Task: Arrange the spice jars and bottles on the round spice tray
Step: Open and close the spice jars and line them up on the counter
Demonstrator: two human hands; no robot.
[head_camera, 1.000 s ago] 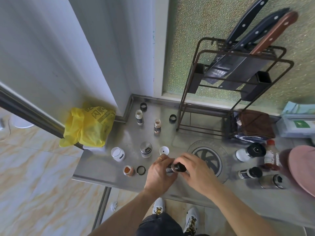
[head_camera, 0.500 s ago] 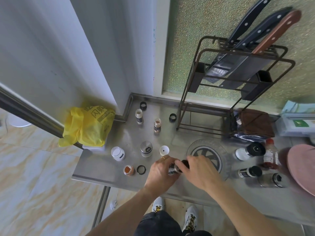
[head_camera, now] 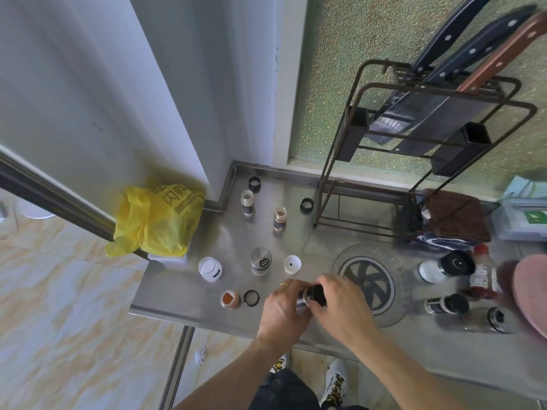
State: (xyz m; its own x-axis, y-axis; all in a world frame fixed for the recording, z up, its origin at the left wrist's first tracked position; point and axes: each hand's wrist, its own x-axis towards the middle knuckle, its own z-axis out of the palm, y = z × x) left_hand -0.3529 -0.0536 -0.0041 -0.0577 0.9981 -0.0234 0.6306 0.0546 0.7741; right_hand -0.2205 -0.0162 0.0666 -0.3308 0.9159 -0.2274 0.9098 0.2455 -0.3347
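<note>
Near the counter's front edge, my left hand [head_camera: 284, 309] grips the body of a small spice jar [head_camera: 302, 300], and my right hand [head_camera: 340, 306] curls round its black cap [head_camera: 317, 294]. The clear round spice tray [head_camera: 370, 284] with a black spoked centre lies just right of my hands with nothing on it. Loose on the steel counter stand an open jar of orange spice [head_camera: 229, 299], a white-lidded jar [head_camera: 210, 269], a metal-topped shaker [head_camera: 260, 261], and two uncapped jars [head_camera: 248, 202] [head_camera: 280, 219]. More capped bottles [head_camera: 445, 263] [head_camera: 445, 304] [head_camera: 485, 320] and a red-capped bottle [head_camera: 484, 275] lie right of the tray.
Black cap rings [head_camera: 251, 298] [head_camera: 254, 184] [head_camera: 307, 205] and a white lid [head_camera: 292, 264] sit loose. A knife rack [head_camera: 414, 143] stands at the back, with a brown cloth [head_camera: 455, 220] beside it. A yellow bag [head_camera: 157, 220] hangs at the counter's left end; a pink round thing [head_camera: 531, 294] is far right.
Both hands stay on the small jar. My right hand has shifted slightly on the black cap, as if turning it.
</note>
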